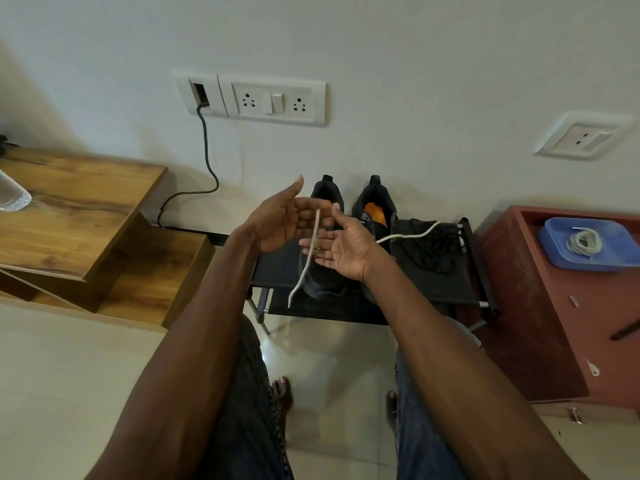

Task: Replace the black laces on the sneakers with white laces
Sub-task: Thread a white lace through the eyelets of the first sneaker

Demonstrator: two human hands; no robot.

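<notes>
Head view, single entry.

Item: white lace (pixel 313 251), flat and pale. One length is hanging down from between my hands, its tip dangling in front of the near edge of the rack. Another length (pixel 408 234) is trailing out to the right of my right hand, lying across the black laces.

Item: my left hand (pixel 282 221), palm turned inward, fingers mostly straight and the thumb sticking up. The lace is passing by its fingertips; whether they are pinching it I cannot tell.

Item: my right hand (pixel 341 249), palm up and spread loosely, fingers pointing left. The lace is crossing over its fingers; I cannot tell whether it is being gripped.

Item: sneakers, a pair, dark. The left sneaker (pixel 323 271) is sitting mostly behind my hands. The right sneaker (pixel 375 206) is showing an orange lining. Both are standing on the rack, heels toward the far wall.

Item: black laces (pixel 429 247), lying in a loose heap on the rack, just right of the sneakers.

Item: rack (pixel 478 265), low, black fabric on a metal frame, standing against the wall.

Item: blue tray (pixel 554 251), resting on a red cabinet (pixel 540 323) at far right, holding a coiled white lace (pixel 585 241).

Item: wooden shelf unit (pixel 86 216), standing at left.
</notes>
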